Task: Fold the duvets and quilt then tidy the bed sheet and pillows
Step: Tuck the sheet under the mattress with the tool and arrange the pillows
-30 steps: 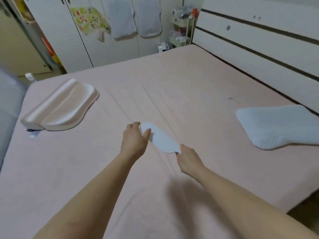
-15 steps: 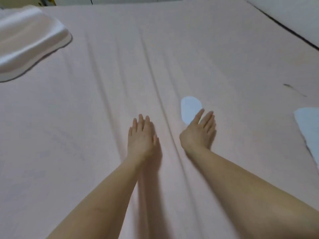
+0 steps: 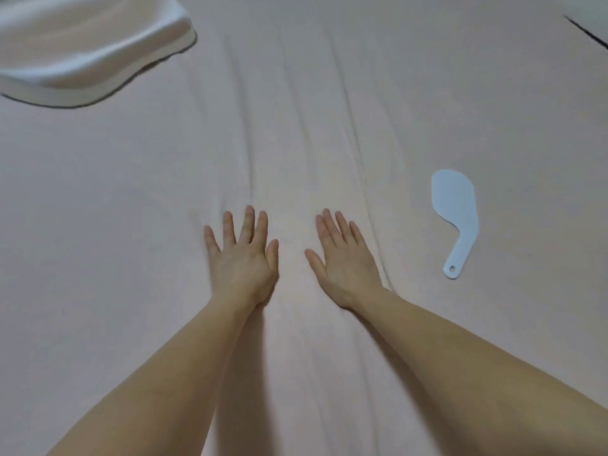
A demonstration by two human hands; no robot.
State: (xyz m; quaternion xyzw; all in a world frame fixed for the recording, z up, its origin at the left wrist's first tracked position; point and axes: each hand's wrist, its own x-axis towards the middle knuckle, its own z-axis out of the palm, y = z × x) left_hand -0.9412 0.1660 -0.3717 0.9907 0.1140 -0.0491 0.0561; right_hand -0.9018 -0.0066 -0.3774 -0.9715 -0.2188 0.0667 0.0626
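Both hands pressed flat on bed sheet (image 3: 131, 225).
Left hand (image 3: 241, 261), right hand (image 3: 345, 263) fingers spread, apart; paddle (image 3: 455, 209) right, pillow (image 3: 82, 51) far-left.

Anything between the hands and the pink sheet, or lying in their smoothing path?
Nothing visible. Left hand and right hand lie flat on the pink bed sheet. The pale blue flat paddle lies right of them, the cream contoured pillow far left; only creases ahead.
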